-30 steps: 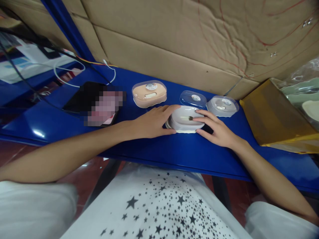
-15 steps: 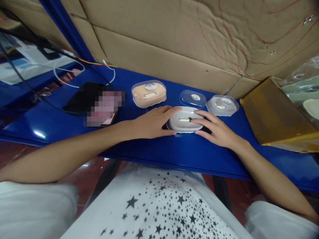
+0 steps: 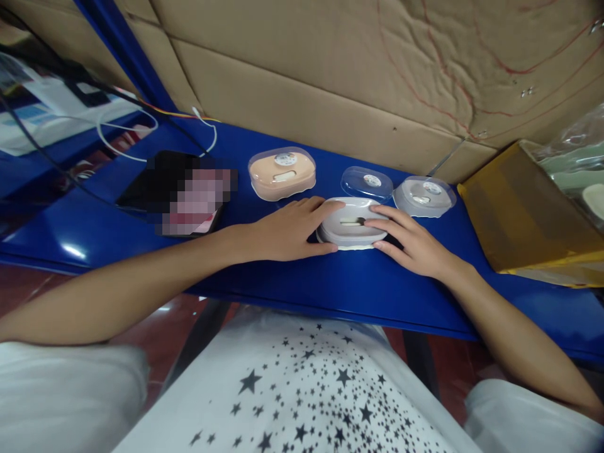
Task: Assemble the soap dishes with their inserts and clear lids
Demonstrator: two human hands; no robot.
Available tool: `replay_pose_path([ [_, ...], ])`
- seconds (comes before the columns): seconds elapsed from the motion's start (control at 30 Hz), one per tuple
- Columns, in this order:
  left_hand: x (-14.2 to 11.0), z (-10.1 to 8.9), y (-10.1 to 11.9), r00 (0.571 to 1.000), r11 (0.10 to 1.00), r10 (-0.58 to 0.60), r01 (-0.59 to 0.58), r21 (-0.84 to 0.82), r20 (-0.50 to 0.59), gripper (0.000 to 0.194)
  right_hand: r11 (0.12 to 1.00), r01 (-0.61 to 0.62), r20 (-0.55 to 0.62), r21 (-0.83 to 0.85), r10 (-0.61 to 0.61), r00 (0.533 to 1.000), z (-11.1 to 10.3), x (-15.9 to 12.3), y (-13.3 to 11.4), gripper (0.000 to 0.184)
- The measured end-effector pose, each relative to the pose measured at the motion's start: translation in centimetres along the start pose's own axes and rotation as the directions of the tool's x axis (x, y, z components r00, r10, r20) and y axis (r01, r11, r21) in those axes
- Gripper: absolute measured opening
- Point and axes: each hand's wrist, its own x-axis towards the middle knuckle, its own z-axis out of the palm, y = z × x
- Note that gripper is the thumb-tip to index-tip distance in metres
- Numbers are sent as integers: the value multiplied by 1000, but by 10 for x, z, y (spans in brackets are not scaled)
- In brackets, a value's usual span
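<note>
A pale grey oval soap dish, with a slot in its sunken middle, sits on the blue tabletop. My left hand grips its left end, thumb low at the near edge and fingers over the far rim. My right hand holds the right end, one finger reaching in to the slot and others on the rim. Behind the dish lies a clear oval lid with a round sticker. Further right is a whitish dish under a clear lid; to the left stands a peach lidded dish.
At left lies a dark device with a blurred-out screen, near a white cable and black cables. A taped cardboard box holding plastic-wrapped pale green pieces stands at right. A cardboard sheet rises along the back.
The view has shifted slightly. Both hands keep their places on the soap dish, with only a tiny movement of the right fingers. The other dishes and the loose lid stay put.
</note>
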Motion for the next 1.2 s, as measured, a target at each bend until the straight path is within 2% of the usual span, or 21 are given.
replay_pose_path([
  [0.33, -1, 2, -1, 999, 997, 34, -35, 62, 6, 78, 1000, -4, -16, 22, 5, 1000, 1, 0, 1, 45],
  [0.67, 2, 1, 0, 1000, 997, -8, 8, 78, -1, 81, 1000, 9, -25, 22, -9, 1000, 1, -1, 1, 43],
  [1.2, 3, 1, -1, 1000, 997, 25, -26, 74, 3, 79, 1000, 10, 5, -5, -10, 1000, 1, 0, -1, 42],
])
